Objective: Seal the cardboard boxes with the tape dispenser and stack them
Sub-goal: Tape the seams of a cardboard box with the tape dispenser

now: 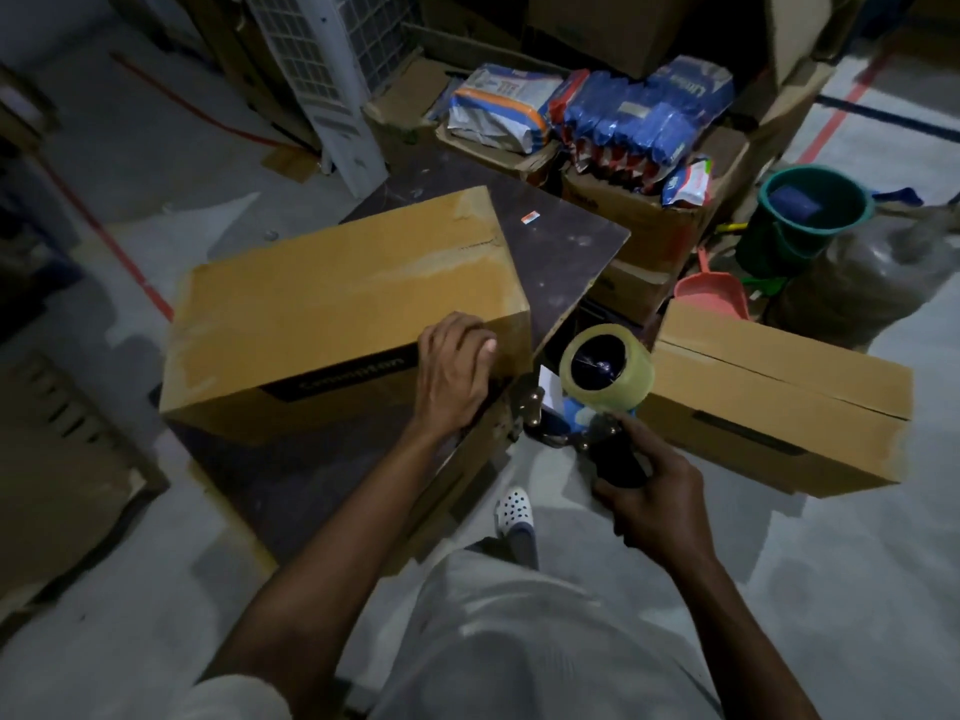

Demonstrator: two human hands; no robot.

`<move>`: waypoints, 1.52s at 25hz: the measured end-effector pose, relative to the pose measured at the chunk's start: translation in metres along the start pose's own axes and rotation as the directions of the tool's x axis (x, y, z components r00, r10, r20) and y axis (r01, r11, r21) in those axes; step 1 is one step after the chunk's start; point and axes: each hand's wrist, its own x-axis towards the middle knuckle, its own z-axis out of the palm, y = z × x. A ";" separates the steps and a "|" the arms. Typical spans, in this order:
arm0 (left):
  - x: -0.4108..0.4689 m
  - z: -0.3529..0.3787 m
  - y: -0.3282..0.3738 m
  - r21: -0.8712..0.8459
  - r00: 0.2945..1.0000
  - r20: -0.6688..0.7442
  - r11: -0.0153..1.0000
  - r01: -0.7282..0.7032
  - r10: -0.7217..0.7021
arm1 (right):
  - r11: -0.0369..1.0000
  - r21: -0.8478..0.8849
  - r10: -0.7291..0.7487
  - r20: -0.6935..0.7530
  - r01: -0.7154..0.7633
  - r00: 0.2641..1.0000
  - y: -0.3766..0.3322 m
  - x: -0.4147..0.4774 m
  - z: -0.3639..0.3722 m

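Tape dispenser in right grip, left grip clasping box corner

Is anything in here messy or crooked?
Yes. The cardboard box sits crooked on the dark board, turned at an angle to the board's edges. Behind it, blue packets are heaped up over the top of an open carton, and some lean out over its side.

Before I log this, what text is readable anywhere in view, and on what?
Left cardboard box, black band on its side: upside down, perhaps "Consumption", blurred.
Blue packets: white lettering, too blurred to read.
White and orange sack: print too blurred to read.
Orange sticker: too small to read.
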 end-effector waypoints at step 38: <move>-0.065 -0.206 -0.095 -0.402 0.352 0.915 -0.393 0.827 -0.195 | 0.893 0.355 -0.258 -0.102 0.278 0.961 -0.163 -0.091 0.167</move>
